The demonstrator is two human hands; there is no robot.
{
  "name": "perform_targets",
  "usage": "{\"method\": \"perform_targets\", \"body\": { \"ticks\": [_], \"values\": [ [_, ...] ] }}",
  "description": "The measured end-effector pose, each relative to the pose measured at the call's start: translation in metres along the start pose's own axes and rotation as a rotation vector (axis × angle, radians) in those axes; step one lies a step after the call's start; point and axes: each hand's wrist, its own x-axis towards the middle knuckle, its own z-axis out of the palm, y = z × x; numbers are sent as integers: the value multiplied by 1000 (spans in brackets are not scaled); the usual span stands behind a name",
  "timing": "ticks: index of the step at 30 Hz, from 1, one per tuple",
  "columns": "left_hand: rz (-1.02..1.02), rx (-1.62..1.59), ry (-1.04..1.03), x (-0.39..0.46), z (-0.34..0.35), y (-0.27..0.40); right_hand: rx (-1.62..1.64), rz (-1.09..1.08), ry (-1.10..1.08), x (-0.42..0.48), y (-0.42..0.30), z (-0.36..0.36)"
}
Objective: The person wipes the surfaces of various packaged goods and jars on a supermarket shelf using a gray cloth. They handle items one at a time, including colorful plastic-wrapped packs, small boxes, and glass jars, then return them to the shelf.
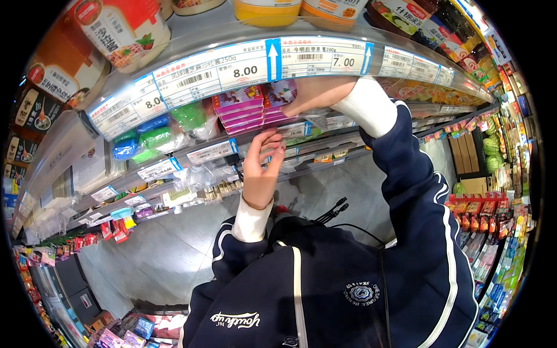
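Observation:
My right hand (321, 95) reaches under the upper shelf's front edge, beside two stacks of flat purple-and-pink boxes (241, 111) with illustrated tops. Its thumb lies against the right stack (278, 98); the other fingertips are hidden, so I cannot tell whether it grips a box. Below the stacks, my left hand (262, 167) is raised in front of the shelf, palm turned inward, fingers loosely bent and apart. No object shows clearly in it. Left of the boxes lie blue and green soft packets (159, 135) in clear plastic.
A clear price-label strip (243, 65) curves across the upper shelf, below jars and bottles (124, 30). Lower shelf edges carry more price tags (213, 151) and hanging goods. Grey floor tiles (148, 256) lie below. At right are watermelons (494, 148) and a red rack (478, 198). Dark cables (333, 212) hang near my waist.

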Motion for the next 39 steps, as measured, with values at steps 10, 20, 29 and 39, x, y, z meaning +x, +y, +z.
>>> {"method": "perform_targets", "body": {
  "ticks": [10,20,29,39],
  "values": [
    [87,114,-20,3,2,11,-106,-1,134,-12,-1,9],
    [28,139,-98,-7,-5,19,900,387,1262,-165,-45,84],
    [-84,287,-30,-42,32,-9,2199,624,1032,-222,-2,127],
    [647,1313,324,-31,116,-15,2299,431,404,-278,41,110]
  ]
}}
